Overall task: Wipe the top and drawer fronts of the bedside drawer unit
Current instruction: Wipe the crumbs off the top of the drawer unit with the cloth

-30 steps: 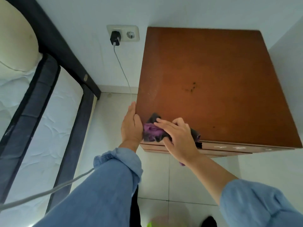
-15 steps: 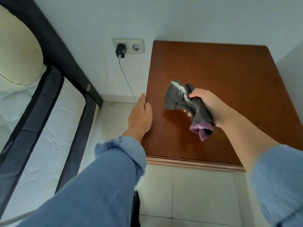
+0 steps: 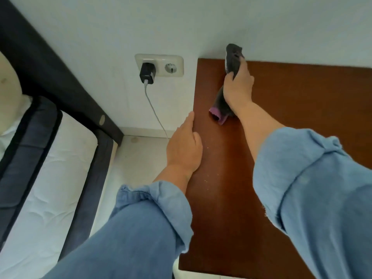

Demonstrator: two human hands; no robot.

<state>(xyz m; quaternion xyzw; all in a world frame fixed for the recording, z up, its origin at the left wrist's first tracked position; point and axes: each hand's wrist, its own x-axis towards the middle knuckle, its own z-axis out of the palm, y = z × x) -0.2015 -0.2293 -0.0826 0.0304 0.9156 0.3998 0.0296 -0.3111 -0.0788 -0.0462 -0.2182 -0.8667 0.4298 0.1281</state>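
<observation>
The brown wooden top of the bedside drawer unit (image 3: 302, 117) fills the right half of the view. My right hand (image 3: 238, 87) reaches to its back left corner by the wall, holding a grey cloth with a purple end (image 3: 233, 57). The cloth's upper end touches the wall and its purple end hangs out under my wrist. My left hand (image 3: 184, 148) rests flat on the unit's left edge, fingers along the side, holding nothing. Small pale crumbs lie on the top near my left wrist. The drawer fronts are out of sight.
A wall socket (image 3: 159, 66) left of the unit holds a black charger (image 3: 147, 74) whose grey cable (image 3: 155, 111) drops to the tiled floor. The bed with dark frame (image 3: 60, 83) and white mattress (image 3: 50, 178) stands at left. The white wall runs behind the unit.
My right hand has carried the cloth from the front edge, across the top, to the back left corner at the wall. The view has moved closer over the unit. My left hand stays on the left edge.
</observation>
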